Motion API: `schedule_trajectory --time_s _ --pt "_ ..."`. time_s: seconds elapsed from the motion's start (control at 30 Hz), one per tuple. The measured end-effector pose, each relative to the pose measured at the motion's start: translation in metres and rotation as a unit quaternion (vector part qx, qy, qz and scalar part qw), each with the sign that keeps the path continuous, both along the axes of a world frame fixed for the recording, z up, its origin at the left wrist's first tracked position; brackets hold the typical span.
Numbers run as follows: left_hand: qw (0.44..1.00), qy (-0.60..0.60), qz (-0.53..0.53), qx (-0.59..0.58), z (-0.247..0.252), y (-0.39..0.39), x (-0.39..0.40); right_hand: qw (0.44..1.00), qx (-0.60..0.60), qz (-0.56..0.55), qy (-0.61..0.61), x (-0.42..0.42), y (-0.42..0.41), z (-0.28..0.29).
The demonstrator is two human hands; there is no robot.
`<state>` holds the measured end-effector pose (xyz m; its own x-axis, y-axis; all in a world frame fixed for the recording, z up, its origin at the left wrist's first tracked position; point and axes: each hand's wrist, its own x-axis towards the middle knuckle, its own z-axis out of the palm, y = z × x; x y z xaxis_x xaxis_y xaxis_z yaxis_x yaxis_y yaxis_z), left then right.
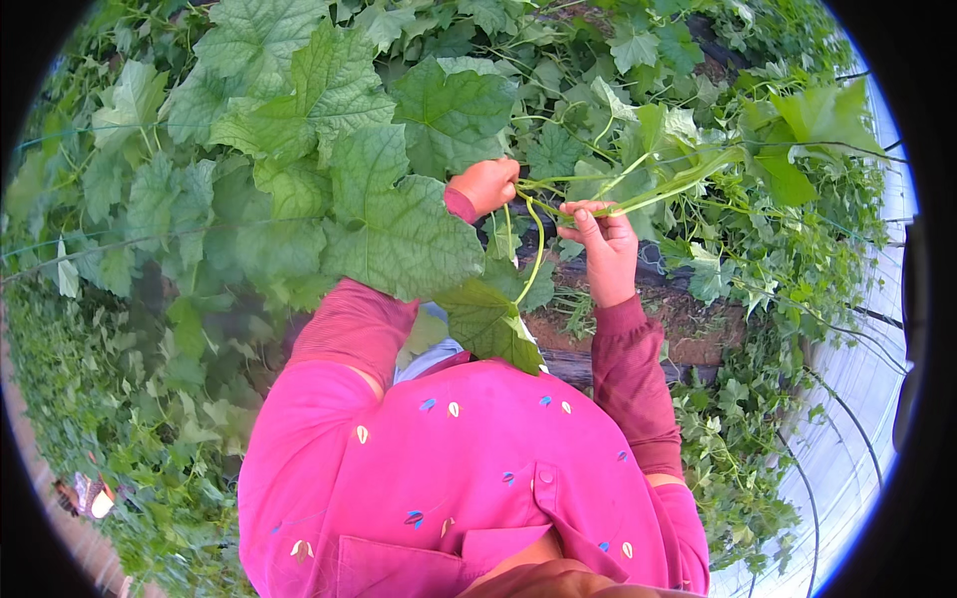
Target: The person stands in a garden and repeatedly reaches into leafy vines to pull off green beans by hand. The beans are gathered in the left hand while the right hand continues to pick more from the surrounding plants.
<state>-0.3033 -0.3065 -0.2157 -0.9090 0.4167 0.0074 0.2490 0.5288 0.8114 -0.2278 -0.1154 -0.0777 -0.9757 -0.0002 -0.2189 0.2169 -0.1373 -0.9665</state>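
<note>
My left hand [484, 185] is closed around the green stems of a climbing vine, its wrist partly behind a large leaf. To the right, my right hand [604, 243] pinches a vine stem [635, 200] between thumb and fingers. That stem runs up to the right, towards blurred pale green leaves [792, 142]. Below my left hand, a curved leaf stalk [537, 247] droops to a darker lobed leaf [490, 323] in front of my body. A broad lobed leaf [404, 224] covers much of my left forearm.
Thin trellis lines [164, 235] cross the foliage on both sides. Dense vine plants [149, 321] surround me. Bare soil [695, 329] and dark mulch film [561, 359] show beneath. At right is a translucent plastic greenhouse wall [845, 418] with dark curved lines.
</note>
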Motion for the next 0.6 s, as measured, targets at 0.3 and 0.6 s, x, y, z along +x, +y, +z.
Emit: schedule_trajectory --time_s 0.3,0.6 --pt "0.952 -0.275 0.057 0.122 0.009 -0.019 -0.027 0.999 0.036 0.016 0.027 -0.004 0.002 -0.010" --pt "0.739 -0.410 -0.083 0.528 0.110 -0.015 -0.011 0.985 0.156 0.068 0.008 -0.013 0.007 0.000"
